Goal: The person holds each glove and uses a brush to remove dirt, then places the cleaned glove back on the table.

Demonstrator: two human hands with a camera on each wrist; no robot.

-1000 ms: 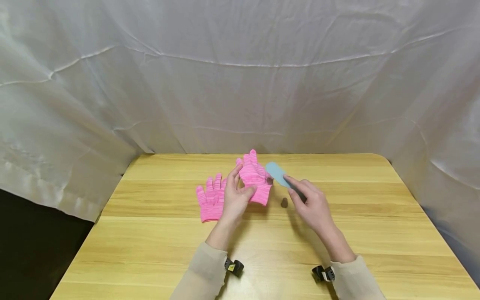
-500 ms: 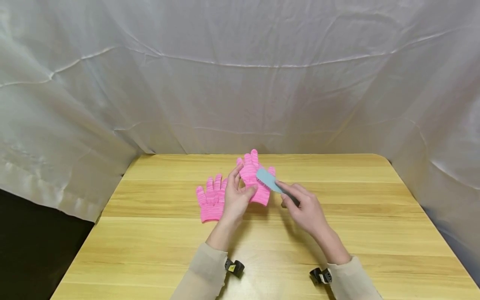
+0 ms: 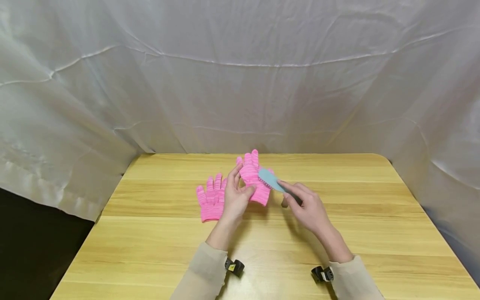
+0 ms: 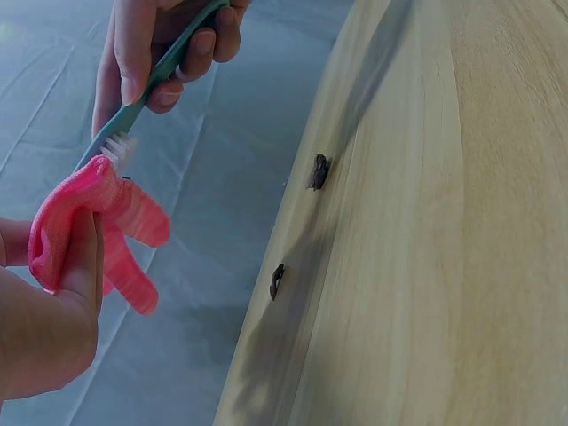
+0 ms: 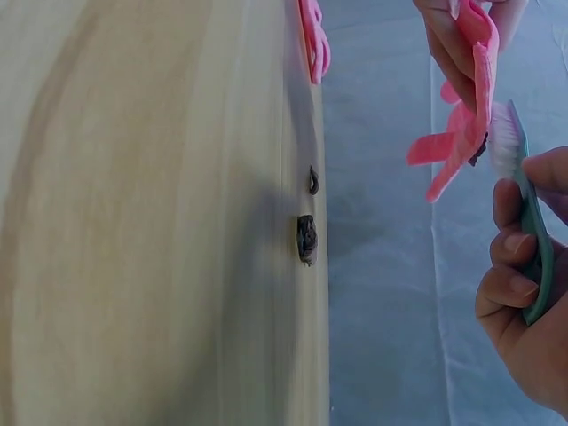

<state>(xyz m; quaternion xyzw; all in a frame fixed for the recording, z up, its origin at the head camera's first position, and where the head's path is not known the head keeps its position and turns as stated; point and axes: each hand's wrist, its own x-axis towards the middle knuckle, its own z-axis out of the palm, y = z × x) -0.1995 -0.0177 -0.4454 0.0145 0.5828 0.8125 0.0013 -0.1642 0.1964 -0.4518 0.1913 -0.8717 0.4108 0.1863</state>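
Observation:
My left hand (image 3: 235, 200) holds up a pink knit glove (image 3: 249, 171), thumb on its front near the cuff and fingers behind. A light-blue brush (image 3: 269, 180) with pale bristles is in my right hand (image 3: 309, 208), index finger stretched along its back. The brush head overlaps the glove's palm in the head view. From the right wrist, the bristles (image 5: 504, 142) face the glove close up, and a dark brown clump (image 5: 479, 149) clings to the fabric beside them. A second pink glove (image 3: 211, 204) lies flat on the table, left of my left hand.
Two dark bits, a larger clump (image 5: 307, 240) and a smaller one (image 5: 313, 181), lie on the wooden table (image 3: 150, 250) near its far edge. Behind the table hangs a grey-white cloth (image 3: 262, 91). Each wrist wears a small black camera (image 3: 234, 267).
The brush swung left and down from beside the glove to over its palm, then shifted slightly right. It now covers the glove's dark clump in the head view. My left hand stays nearly still.

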